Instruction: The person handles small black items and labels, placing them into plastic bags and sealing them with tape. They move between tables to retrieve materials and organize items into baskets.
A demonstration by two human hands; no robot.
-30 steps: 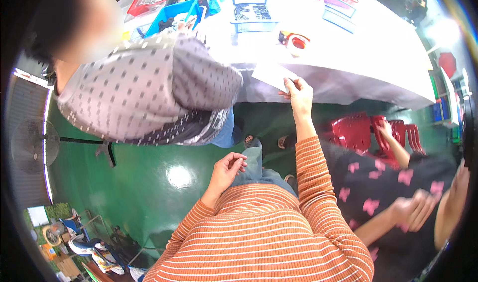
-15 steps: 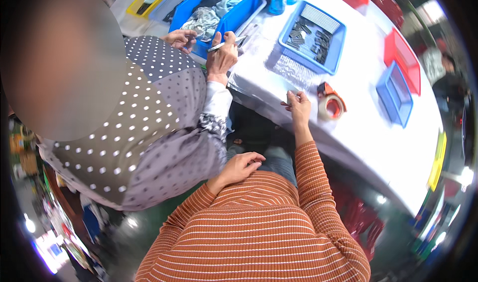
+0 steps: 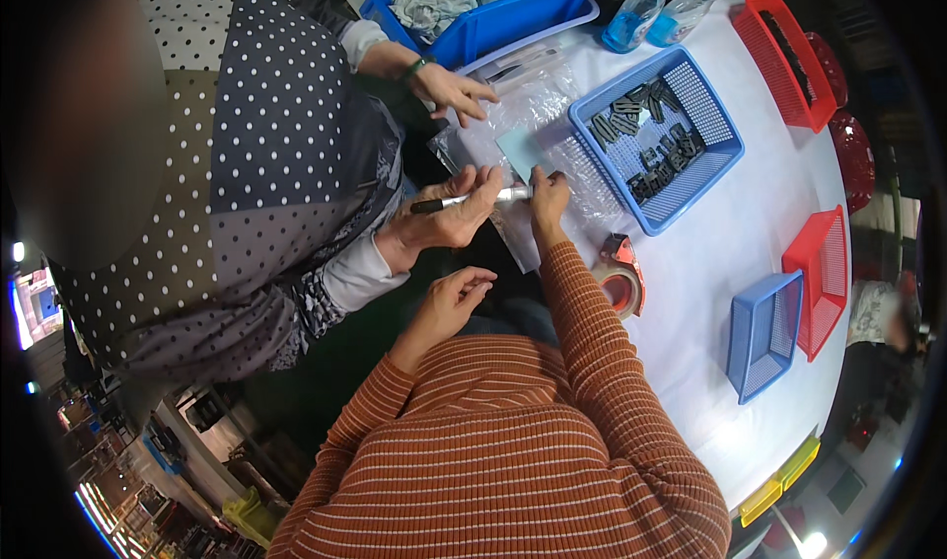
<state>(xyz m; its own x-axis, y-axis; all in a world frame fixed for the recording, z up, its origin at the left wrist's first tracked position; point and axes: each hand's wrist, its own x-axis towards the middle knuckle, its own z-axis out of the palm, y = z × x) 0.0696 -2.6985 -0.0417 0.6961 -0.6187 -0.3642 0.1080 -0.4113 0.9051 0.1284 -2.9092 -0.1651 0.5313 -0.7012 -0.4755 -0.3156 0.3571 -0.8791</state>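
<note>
My right hand [image 3: 549, 202] is at the table's near edge, its thumb and fingers closed on the lower edge of a pale blue slip of paper [image 3: 517, 151]. The slip lies over clear plastic bags [image 3: 545, 93]. Right beside my fingers is the white end of a marker pen [image 3: 456, 202], held in a co-worker's hand [image 3: 441, 225]. The co-worker's other hand [image 3: 456, 92] reaches over the plastic with fingers spread. My left hand [image 3: 439, 312] is raised in front of my lap, empty, with its fingers loosely bent.
A tape dispenser [image 3: 621, 281] stands right of my right forearm. Beyond it a blue basket [image 3: 655, 220] holds small dark parts. Further right are a small blue basket [image 3: 764, 337] and red baskets [image 3: 821, 288]. Spray bottles [image 3: 636, 16] and a blue bin [image 3: 493, 28] with cloths are at the back.
My right hand has moved left onto the pale blue slip. My left hand has lifted off my lap. The co-worker's pen has come down beside my fingers, and the view has turned.
</note>
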